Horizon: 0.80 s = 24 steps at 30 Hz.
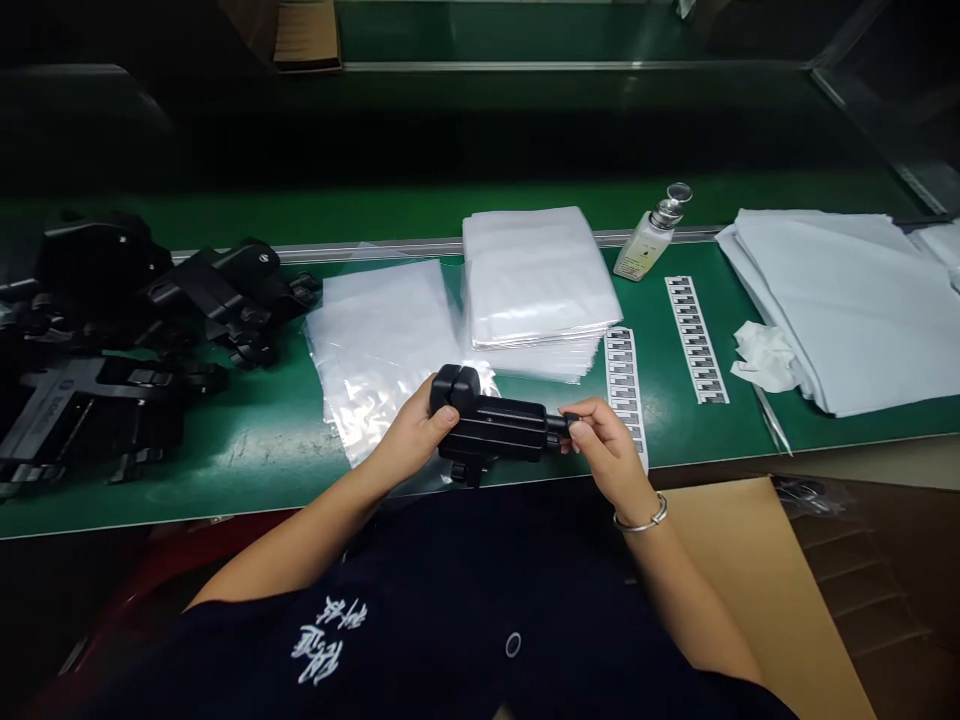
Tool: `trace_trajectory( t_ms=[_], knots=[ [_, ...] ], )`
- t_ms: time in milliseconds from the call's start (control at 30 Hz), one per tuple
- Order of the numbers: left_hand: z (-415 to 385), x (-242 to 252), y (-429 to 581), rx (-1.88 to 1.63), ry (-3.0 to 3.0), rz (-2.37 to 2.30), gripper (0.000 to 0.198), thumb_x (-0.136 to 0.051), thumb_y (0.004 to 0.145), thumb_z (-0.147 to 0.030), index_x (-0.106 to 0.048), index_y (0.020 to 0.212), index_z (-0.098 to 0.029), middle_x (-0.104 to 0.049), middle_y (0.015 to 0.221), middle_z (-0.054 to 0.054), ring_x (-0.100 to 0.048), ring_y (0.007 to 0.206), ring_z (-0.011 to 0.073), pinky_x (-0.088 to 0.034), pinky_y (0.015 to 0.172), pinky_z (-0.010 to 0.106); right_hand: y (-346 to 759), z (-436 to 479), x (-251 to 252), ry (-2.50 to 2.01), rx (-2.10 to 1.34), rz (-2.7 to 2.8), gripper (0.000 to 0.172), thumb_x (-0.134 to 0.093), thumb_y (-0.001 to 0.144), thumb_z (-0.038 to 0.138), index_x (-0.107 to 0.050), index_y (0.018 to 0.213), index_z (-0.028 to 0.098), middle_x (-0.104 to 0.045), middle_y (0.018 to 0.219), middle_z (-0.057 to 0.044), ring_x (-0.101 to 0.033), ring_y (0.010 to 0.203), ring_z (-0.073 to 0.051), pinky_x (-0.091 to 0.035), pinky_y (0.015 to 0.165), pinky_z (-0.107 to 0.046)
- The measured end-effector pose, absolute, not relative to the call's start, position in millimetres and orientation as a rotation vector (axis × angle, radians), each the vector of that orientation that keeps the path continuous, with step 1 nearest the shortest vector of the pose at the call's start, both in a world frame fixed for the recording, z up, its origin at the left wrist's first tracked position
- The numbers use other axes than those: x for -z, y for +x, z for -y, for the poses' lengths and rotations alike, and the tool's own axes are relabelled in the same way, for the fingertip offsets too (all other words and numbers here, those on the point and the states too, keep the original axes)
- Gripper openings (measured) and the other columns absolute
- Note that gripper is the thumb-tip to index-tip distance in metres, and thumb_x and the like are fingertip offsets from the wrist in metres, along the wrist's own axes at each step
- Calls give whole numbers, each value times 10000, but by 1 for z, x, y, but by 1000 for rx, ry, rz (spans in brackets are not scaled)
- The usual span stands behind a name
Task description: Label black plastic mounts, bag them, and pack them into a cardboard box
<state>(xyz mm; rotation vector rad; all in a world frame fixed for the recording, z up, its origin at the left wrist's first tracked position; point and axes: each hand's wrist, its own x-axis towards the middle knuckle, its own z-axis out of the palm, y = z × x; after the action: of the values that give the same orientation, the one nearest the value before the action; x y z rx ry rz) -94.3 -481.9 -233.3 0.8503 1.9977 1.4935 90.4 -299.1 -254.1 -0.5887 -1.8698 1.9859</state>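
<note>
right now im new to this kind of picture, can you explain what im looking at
No machine is doing this: these are a person's own bare hands, seen from a camera worn on their head. The left hand grips the thicker end of a black part; the right hand is at its thinner end. On the green bench are more black parts, what look like plastic bags, a bottle, two label strips, a crumpled tissue, tweezers and white sheets.

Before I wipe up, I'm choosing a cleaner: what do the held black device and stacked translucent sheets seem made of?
Black device: satin plastic or coated metal, given its soft highlights; can't tell which.
Stacked translucent sheets: probably glossy thin plastic, given their glare.
</note>
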Motion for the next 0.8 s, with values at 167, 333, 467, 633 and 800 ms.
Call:
trace_trajectory(
  t_ms=[167, 333, 467, 633, 800],
  knots=[
    [476, 241, -94, -1558, 572, -1732, 693, -573, 755, -752, -638, 1090, -149, -673, 976, 82, -614, 954, 255, -473, 808, 314, 90, 293, 246, -531, -1569, 2185, 275, -505, 940, 467, -637, 1018, 239, -596, 768, -6, -567, 648, -141, -476, 617, -286],
    [475, 242, -92, -1535, 606, -1810, 702, -551, 759, -765, -618, 1077, -143, -670, 1018, 91, -613, 945, 246, -474, 822, 332, 70, 292, 253, -743, -1885, 1981, 364, -520, 898, 564, -607, 871, 211, -482, 543, 48, -475, 498, -114, -411, 503, -243],
    [481, 239, -91, -1469, 850, -2087, 728, -548, 721, -802, -586, 1060, -159, -651, 970, 71, -602, 893, 235, -471, 790, 341, 52, 295, 262, -830, -2007, 1825, 381, -553, 855, 549, -502, 685, 211, -442, 533, 59, -375, 424, -86, -321, 413, -229],
    [477, 244, -93, -1587, 637, -1935, 719, -554, 713, -803, -602, 1022, -156, -659, 950, 71, -607, 893, 230, -474, 791, 331, 52, 297, 256, -583, -1264, 2128, 236, -462, 916, 345, -559, 743, 217, -523, 570, 26, -488, 514, -127, -384, 502, -261],
    [473, 247, -94, -1453, 270, -1564, 695, -537, 729, -797, -607, 907, -129, -656, 804, 85, -618, 745, 218, -487, 686, 335, 61, 295, 248, 24, -625, 2225, 168, -489, 899, 267, -585, 769, 220, -554, 564, 0, -487, 510, -138, -361, 501, -286]
  ],
)
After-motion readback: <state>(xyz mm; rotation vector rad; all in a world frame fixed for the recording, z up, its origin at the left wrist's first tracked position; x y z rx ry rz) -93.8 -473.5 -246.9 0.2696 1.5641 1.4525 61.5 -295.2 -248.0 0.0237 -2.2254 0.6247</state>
